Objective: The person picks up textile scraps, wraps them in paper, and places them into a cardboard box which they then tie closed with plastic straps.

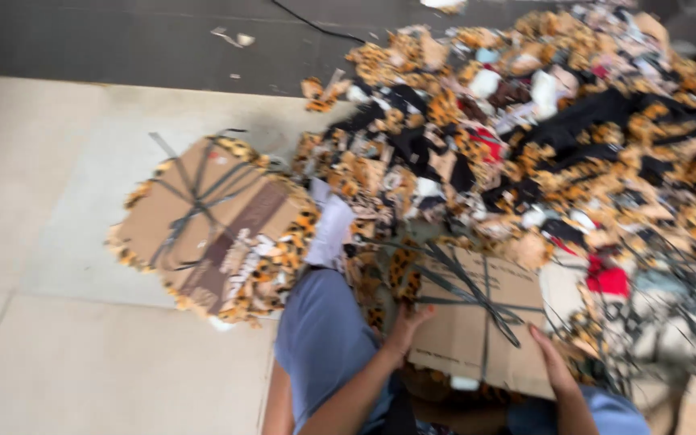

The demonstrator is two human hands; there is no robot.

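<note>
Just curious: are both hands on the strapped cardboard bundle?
Yes: the left hand grips one edge of the cardboard bundle and the right hand the other.

Even, soft daylight fills the scene, bright without glare, and the pale floor [58,242] shows only faint shadows beside the cardboard bundle [211,225]. Motion blur smears the whole view; the pile of leopard-print scraps [541,137] is smudged into streaks, worst toward the right edge. Nothing is sharply focused.

Place: textile workshop floor | Evidence: heap of leopard-print fabric scraps [541,137] upper right; strapped cardboard-backed bundle [211,225] centre left; bare concrete floor [58,354]
</note>
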